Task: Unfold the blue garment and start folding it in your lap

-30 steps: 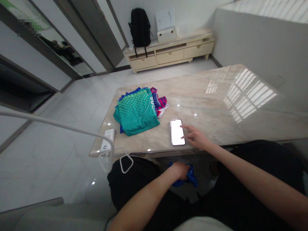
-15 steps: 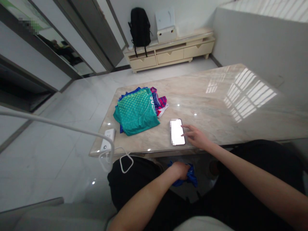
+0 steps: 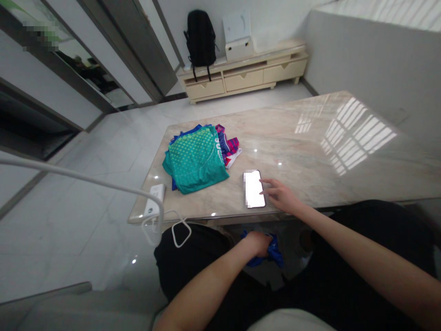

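Your right hand rests on the marble surface near its front edge, fingers loosely spread, with the index finger stretched out to the right edge of the phone. The phone lies flat, screen lit white, just right of a pile of folded clothes whose top piece is a teal garment with a dotted pattern; blue, pink and white pieces stick out beneath it on the far side. Phone and pile sit near each other but apart.

Your left hand is below the surface's edge, above your lap, closed around a bunched blue cloth that pokes out to the right of your fist.

At the front left corner of the surface lies a white charger block, with a white cable looping off the edge. Across the floor, a black backpack hangs against the wall above a low cream cabinet.
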Motion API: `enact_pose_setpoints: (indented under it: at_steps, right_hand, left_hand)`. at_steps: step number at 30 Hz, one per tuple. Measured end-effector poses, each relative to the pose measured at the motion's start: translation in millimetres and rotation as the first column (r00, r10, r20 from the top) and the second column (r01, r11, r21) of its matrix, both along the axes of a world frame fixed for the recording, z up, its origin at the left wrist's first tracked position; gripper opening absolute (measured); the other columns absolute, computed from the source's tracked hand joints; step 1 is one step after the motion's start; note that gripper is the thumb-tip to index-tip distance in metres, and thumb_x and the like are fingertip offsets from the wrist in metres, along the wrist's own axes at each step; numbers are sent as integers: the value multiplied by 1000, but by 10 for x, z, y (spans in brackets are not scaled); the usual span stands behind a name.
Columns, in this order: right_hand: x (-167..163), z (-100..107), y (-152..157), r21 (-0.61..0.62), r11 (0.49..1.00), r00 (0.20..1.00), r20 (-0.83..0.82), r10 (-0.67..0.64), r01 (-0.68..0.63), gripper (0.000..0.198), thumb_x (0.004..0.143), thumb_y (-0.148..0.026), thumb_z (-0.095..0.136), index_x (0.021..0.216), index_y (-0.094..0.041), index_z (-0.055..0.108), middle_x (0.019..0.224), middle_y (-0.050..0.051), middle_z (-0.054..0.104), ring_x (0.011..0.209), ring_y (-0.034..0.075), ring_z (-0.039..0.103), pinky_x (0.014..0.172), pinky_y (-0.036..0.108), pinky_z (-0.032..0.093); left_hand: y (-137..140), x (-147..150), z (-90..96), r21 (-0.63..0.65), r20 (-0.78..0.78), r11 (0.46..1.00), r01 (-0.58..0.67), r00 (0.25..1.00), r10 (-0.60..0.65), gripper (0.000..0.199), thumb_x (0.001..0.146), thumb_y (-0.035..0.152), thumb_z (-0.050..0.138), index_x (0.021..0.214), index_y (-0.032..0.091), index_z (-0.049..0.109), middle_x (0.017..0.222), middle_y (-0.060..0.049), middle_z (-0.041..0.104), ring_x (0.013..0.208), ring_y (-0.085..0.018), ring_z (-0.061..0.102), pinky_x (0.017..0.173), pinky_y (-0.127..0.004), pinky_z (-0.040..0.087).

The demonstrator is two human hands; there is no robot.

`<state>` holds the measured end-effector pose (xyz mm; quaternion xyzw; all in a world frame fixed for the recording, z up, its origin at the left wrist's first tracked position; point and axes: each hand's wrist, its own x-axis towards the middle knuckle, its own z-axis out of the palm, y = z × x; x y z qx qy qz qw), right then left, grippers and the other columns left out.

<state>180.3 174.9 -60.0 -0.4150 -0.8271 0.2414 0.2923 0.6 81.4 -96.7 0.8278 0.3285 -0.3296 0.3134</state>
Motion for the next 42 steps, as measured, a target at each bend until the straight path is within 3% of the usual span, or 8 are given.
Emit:
enact_pose_setpoints:
  at_steps: [11,19,26,31,37,42]
  right_hand:
    - [-1,8,-11,7,1000,1000,9,-17,17,35,89,-8,54,106,-27,79,144,7,58,129,29,60,107,51,52]
    - [11,-13,-3,5,998,997,50,60,-60,37,88,-8,59,102,-33,83,150,2,55,137,30,53,111,53,49]
    - [16,-27,3,-14,997,993,90,-79,80,46,83,-4,55,114,-28,79,156,6,47,129,33,59,106,55,53]
    - [8,-9,-1,-8,996,994,70,-85,85,50,84,-3,52,120,-28,76,154,6,49,130,31,59,106,52,53]
    - [-15,59,-14,-18,995,995,-3,-103,103,45,84,-3,49,112,-26,76,136,8,61,125,29,61,106,48,51]
    - [-18,259,-207,-113,994,999,-45,1,-6,32,86,-9,50,92,-24,78,101,6,70,91,21,69,83,34,56]
  left_hand:
    - [6,-6,6,-2,-13,1000,6,1000,-6,60,84,44,74,137,20,60,128,-18,72,112,-37,71,92,-45,57]
    - [12,-3,-4,1,12,1000,-2,1000,2,63,82,44,77,137,18,61,127,-20,72,112,-38,71,93,-46,57]
    - [-2,-13,11,-4,6,1000,-6,1000,6,57,85,43,74,135,18,61,127,-19,72,113,-37,70,92,-46,57]
    - [9,-11,4,-9,8,1000,-15,1000,15,59,83,43,77,134,18,62,127,-20,72,111,-38,71,91,-46,57]
    - [10,-8,2,-21,44,998,-57,997,58,57,79,39,81,130,22,65,126,-16,73,110,-36,71,92,-43,56]
    - [90,-40,137,-60,111,994,-86,990,92,59,80,49,78,130,20,65,121,-17,75,107,-40,72,88,-47,56]
